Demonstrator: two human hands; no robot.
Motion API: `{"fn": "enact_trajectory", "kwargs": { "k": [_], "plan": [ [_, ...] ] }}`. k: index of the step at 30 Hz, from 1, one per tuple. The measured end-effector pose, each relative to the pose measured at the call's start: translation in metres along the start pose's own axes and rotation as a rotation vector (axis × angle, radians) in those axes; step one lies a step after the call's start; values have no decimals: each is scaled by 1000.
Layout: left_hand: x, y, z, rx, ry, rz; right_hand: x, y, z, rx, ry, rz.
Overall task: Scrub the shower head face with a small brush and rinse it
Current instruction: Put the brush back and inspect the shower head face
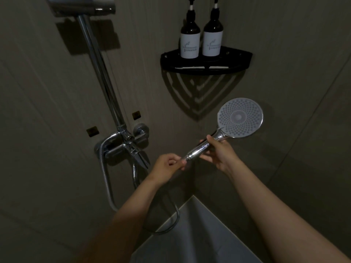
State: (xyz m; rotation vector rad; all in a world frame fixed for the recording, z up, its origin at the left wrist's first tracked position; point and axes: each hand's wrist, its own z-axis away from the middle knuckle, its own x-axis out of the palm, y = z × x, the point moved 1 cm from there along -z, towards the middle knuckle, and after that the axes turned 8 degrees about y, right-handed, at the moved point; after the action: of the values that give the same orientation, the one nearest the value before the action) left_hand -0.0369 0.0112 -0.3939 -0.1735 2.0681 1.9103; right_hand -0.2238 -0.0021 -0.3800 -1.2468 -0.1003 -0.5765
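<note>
Shower wall (47, 111); right hand (218, 153) grips shower head (240, 117) handle — left hand (167, 166) pinches base.

The pump tops of the two dark, white-labelled bottles (190, 40) on the black corner shelf (206, 70) run off the top edge, and their label print is too small to read. Below-left of that shelf, the left hand (167, 166) covers the joint between the chrome shower handle (197, 149) and the ribbed metal hose (106, 179).
</note>
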Motion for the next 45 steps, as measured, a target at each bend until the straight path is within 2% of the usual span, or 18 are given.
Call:
{"fn": "enact_trajectory", "kwargs": {
  "k": [2,4,7,9,14,17,19,22,23,25,28,32,34,36,38,39,41,45],
  "plan": [
    [-1,-1,-2,42,55,-3,0,1,1,-1,5,-15],
    [0,0,0,40,41,-8,1,1,2,-5,2,-17],
    [1,8,4,-100,-109,32,0,1,3,-8,-9,5],
    [2,7,3,-103,-171,-16,0,1,2,-4,-10,10],
    [2,1,5,28,62,65,0,2,3,6,6,-25],
    [1,5,5,123,114,27,-1,2,4,4,7,-19],
    [0,10,7,83,76,53,-1,1,5,-14,-13,-3],
    [-2,11,8,-142,-118,31,-3,0,7,-27,-45,19],
    [-1,12,10,-162,-170,5,-4,1,8,-27,-54,23],
    [1,12,12,-146,-156,9,-5,2,8,-22,-54,25],
    [4,14,14,-12,-26,-80,-5,1,9,5,-21,-20],
    [1,15,14,387,96,-692,-6,0,12,36,26,-81],
    [4,14,15,464,181,-775,-5,-1,13,38,35,-89],
    [4,12,13,346,119,-590,-6,-1,12,23,31,-73],
    [5,14,9,63,-89,-229,-7,-2,12,5,16,-37],
    [3,16,7,-44,-170,-143,-8,-3,12,1,4,-20],
    [-1,21,4,-157,-312,-69,-10,-4,13,-3,-25,7],
    [-6,21,2,-273,-541,69,-12,-2,17,-1,-74,25]
  ]
}}
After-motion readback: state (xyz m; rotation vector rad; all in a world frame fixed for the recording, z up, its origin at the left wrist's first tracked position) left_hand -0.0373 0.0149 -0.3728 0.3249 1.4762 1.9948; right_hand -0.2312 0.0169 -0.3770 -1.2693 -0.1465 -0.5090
